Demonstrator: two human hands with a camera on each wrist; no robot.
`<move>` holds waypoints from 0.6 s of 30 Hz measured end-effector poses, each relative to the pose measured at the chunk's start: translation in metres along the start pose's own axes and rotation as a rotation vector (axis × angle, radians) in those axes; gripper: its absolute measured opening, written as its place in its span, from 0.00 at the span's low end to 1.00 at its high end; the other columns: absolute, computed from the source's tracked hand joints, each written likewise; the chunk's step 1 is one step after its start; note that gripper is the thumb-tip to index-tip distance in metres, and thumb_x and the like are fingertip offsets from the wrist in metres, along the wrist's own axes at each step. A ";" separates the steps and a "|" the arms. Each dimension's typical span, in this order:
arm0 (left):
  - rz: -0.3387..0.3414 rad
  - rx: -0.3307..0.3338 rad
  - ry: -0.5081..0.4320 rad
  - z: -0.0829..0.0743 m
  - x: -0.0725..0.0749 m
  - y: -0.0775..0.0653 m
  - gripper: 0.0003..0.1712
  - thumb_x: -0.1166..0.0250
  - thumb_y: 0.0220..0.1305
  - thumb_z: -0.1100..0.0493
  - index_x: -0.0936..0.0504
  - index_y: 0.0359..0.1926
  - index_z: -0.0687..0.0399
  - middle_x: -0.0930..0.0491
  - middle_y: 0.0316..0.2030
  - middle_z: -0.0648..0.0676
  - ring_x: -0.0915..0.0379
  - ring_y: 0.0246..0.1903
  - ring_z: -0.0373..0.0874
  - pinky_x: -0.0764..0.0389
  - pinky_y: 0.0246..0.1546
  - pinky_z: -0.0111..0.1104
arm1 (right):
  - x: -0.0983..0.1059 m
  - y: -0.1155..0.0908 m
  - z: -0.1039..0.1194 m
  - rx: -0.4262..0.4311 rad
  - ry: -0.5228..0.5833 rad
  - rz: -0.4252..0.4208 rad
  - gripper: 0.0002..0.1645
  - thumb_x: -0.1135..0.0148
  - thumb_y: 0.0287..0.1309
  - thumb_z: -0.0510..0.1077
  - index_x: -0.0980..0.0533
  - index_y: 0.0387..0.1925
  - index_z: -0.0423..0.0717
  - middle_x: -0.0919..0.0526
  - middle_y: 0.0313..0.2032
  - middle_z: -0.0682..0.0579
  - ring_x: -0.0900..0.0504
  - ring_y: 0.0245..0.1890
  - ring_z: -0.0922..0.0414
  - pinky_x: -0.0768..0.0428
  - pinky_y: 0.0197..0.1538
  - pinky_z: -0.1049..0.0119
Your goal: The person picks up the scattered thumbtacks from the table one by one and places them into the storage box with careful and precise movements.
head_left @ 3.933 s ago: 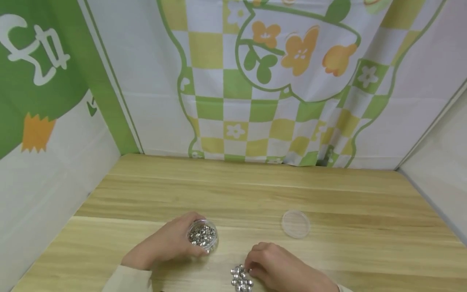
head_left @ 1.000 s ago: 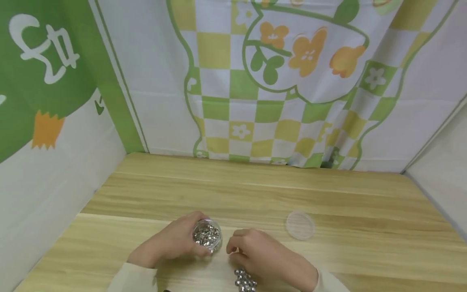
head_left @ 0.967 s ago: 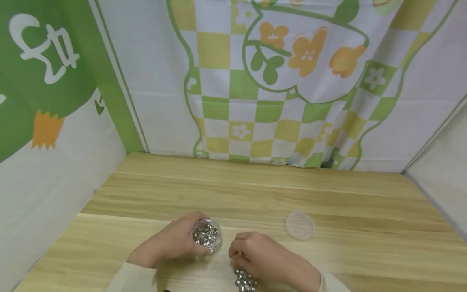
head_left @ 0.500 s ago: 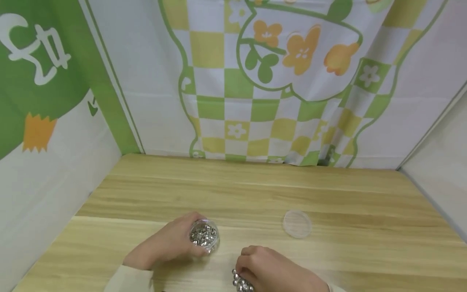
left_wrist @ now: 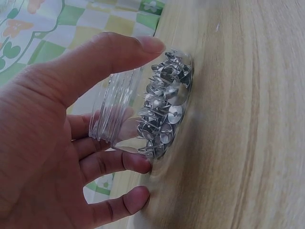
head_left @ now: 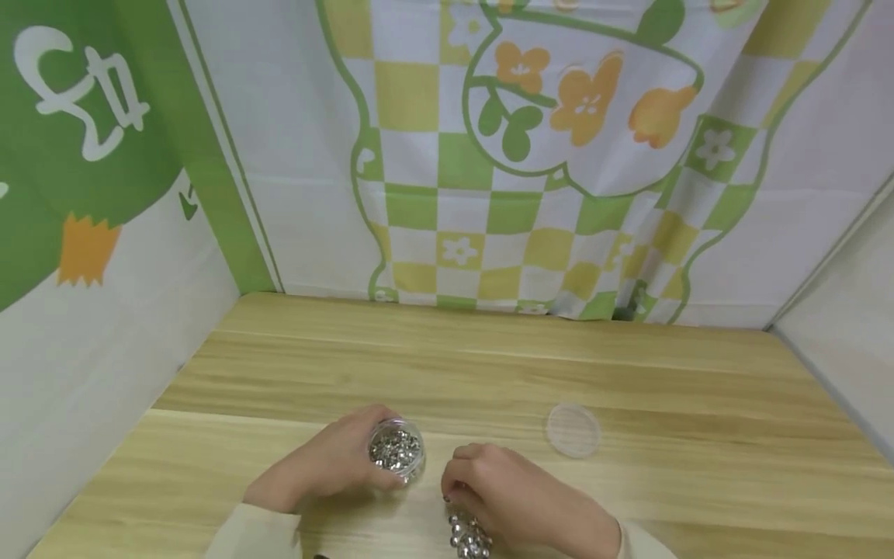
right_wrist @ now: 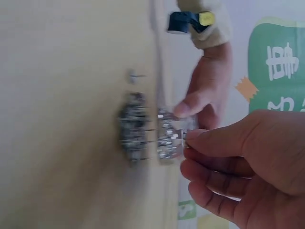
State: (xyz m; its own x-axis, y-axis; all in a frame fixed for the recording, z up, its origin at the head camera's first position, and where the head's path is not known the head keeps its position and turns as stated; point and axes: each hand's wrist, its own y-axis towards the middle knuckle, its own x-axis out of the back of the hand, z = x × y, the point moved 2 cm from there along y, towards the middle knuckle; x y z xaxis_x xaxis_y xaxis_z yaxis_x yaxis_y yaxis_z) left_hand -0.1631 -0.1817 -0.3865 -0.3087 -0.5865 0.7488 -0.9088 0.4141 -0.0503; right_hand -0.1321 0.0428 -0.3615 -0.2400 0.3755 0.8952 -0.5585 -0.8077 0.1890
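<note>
My left hand [head_left: 342,458] grips a clear plastic jar [head_left: 412,470] partly filled with silver thumbtacks [left_wrist: 162,105]. In the left wrist view its thumb lies over one side and its fingers curl along the other. My right hand [head_left: 506,493] is over a cluster of thumbtacks [head_left: 469,537] on the table, right of the jar. In the blurred right wrist view these tacks [right_wrist: 133,126] stand points up, one tack [right_wrist: 133,76] apart. The right thumb and forefinger pinch a small thin piece, apparently a thumbtack, mostly hidden by the fingertips.
A round clear lid [head_left: 573,431] lies on the wooden table [head_left: 419,365], beyond the right hand. A printed curtain [head_left: 489,210] hangs along the back edge, with cloth walls at both sides. A dark strapped device [right_wrist: 178,22] sits on the left sleeve.
Since half a second ago my right hand has moved slightly away from me, off the tack cluster. Jar, lid and table shift together a little as the head view turns.
</note>
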 end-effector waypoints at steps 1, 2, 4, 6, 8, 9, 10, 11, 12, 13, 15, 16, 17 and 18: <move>0.001 0.001 -0.003 0.000 0.000 0.000 0.41 0.21 0.34 0.46 0.26 0.51 0.56 0.19 0.44 0.54 0.24 0.45 0.50 0.21 0.51 0.55 | 0.002 0.007 0.000 0.009 0.000 -0.010 0.06 0.37 0.60 0.36 0.18 0.30 0.50 0.19 0.28 0.62 0.26 0.28 0.72 0.20 0.33 0.81; 0.003 0.003 -0.003 0.000 0.000 0.000 0.41 0.21 0.34 0.47 0.26 0.51 0.56 0.19 0.44 0.53 0.24 0.44 0.50 0.21 0.51 0.55 | 0.003 0.015 -0.001 0.018 0.000 -0.020 0.05 0.36 0.59 0.36 0.18 0.32 0.48 0.17 0.29 0.60 0.25 0.29 0.71 0.19 0.34 0.81; 0.007 -0.001 -0.007 0.001 0.000 0.000 0.40 0.21 0.34 0.47 0.26 0.50 0.56 0.19 0.44 0.53 0.24 0.43 0.49 0.20 0.50 0.54 | 0.005 0.032 -0.001 0.031 0.002 -0.039 0.04 0.36 0.58 0.35 0.17 0.33 0.46 0.15 0.31 0.57 0.23 0.30 0.70 0.18 0.36 0.80; 0.014 -0.002 -0.010 0.001 0.000 0.000 0.40 0.22 0.34 0.46 0.26 0.50 0.56 0.20 0.44 0.53 0.25 0.43 0.47 0.20 0.49 0.53 | 0.005 0.048 -0.002 0.050 -0.018 -0.060 0.04 0.35 0.57 0.35 0.16 0.33 0.44 0.14 0.32 0.55 0.22 0.31 0.69 0.18 0.38 0.80; 0.023 -0.006 -0.019 0.001 0.000 0.000 0.39 0.22 0.35 0.46 0.26 0.50 0.55 0.20 0.44 0.53 0.25 0.42 0.47 0.20 0.48 0.53 | 0.003 0.062 -0.003 0.063 -0.025 -0.068 0.04 0.35 0.56 0.34 0.16 0.33 0.43 0.14 0.32 0.54 0.21 0.31 0.67 0.17 0.38 0.79; 0.028 -0.009 -0.025 0.002 0.000 0.000 0.39 0.22 0.36 0.45 0.26 0.50 0.55 0.20 0.44 0.53 0.25 0.43 0.47 0.20 0.49 0.53 | 0.002 0.068 -0.003 0.069 -0.031 -0.070 0.04 0.34 0.55 0.33 0.16 0.33 0.43 0.13 0.32 0.54 0.21 0.31 0.67 0.17 0.39 0.79; 0.034 -0.012 -0.032 0.002 0.000 0.000 0.39 0.22 0.36 0.45 0.26 0.50 0.55 0.20 0.45 0.54 0.25 0.44 0.47 0.21 0.50 0.54 | 0.001 0.072 -0.004 0.073 -0.036 -0.070 0.05 0.34 0.55 0.33 0.16 0.33 0.43 0.13 0.32 0.54 0.20 0.32 0.67 0.17 0.39 0.80; 0.038 -0.011 -0.037 0.001 -0.001 0.000 0.39 0.22 0.37 0.44 0.26 0.49 0.55 0.21 0.45 0.53 0.26 0.44 0.48 0.21 0.51 0.54 | -0.001 0.076 -0.005 0.074 -0.042 -0.070 0.05 0.34 0.54 0.33 0.16 0.33 0.43 0.13 0.32 0.53 0.20 0.32 0.67 0.17 0.39 0.79; 0.042 -0.011 -0.042 0.001 -0.001 0.000 0.39 0.22 0.37 0.44 0.26 0.49 0.55 0.21 0.45 0.53 0.26 0.45 0.48 0.22 0.52 0.55 | -0.003 0.079 -0.006 0.074 -0.044 -0.067 0.05 0.33 0.54 0.33 0.16 0.33 0.43 0.13 0.32 0.53 0.20 0.32 0.67 0.17 0.39 0.79; 0.044 -0.012 -0.047 0.001 0.000 0.000 0.38 0.22 0.37 0.44 0.26 0.49 0.55 0.21 0.45 0.53 0.26 0.45 0.48 0.22 0.52 0.55 | -0.004 0.082 -0.007 0.075 -0.044 -0.064 0.05 0.33 0.54 0.33 0.16 0.33 0.43 0.13 0.32 0.53 0.20 0.32 0.67 0.17 0.39 0.80; 0.046 -0.009 -0.042 0.000 0.000 0.000 0.38 0.22 0.37 0.44 0.26 0.49 0.55 0.21 0.45 0.54 0.26 0.46 0.49 0.23 0.53 0.56 | -0.007 0.084 -0.008 0.075 -0.048 -0.057 0.05 0.33 0.54 0.34 0.16 0.33 0.43 0.13 0.32 0.53 0.20 0.32 0.67 0.18 0.40 0.81; 0.046 -0.005 -0.038 0.000 0.001 -0.001 0.38 0.22 0.37 0.44 0.26 0.48 0.55 0.21 0.45 0.53 0.26 0.46 0.49 0.23 0.53 0.56 | -0.007 0.084 -0.008 0.072 -0.046 -0.054 0.05 0.33 0.54 0.34 0.16 0.34 0.43 0.13 0.32 0.53 0.20 0.32 0.68 0.18 0.39 0.81; 0.044 -0.004 -0.028 0.000 0.001 -0.001 0.38 0.22 0.37 0.44 0.26 0.48 0.55 0.20 0.44 0.54 0.25 0.45 0.50 0.22 0.52 0.56 | -0.008 0.084 -0.009 0.067 -0.046 -0.052 0.05 0.33 0.55 0.35 0.16 0.34 0.43 0.13 0.32 0.54 0.21 0.31 0.68 0.18 0.39 0.81; 0.039 -0.004 -0.019 0.000 0.002 -0.001 0.38 0.22 0.37 0.44 0.26 0.49 0.55 0.20 0.45 0.54 0.25 0.46 0.50 0.22 0.52 0.56 | -0.008 0.083 -0.009 0.065 -0.047 -0.052 0.05 0.33 0.55 0.35 0.16 0.34 0.43 0.13 0.32 0.54 0.21 0.31 0.68 0.18 0.38 0.81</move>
State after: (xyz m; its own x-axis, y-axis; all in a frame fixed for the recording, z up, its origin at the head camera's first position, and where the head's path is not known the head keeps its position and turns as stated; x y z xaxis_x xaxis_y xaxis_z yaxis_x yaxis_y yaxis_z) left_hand -0.1626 -0.1832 -0.3846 -0.3488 -0.5832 0.7336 -0.8951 0.4392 -0.0764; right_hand -0.1835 -0.0236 -0.3565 -0.1737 0.3975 0.9010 -0.5165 -0.8157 0.2603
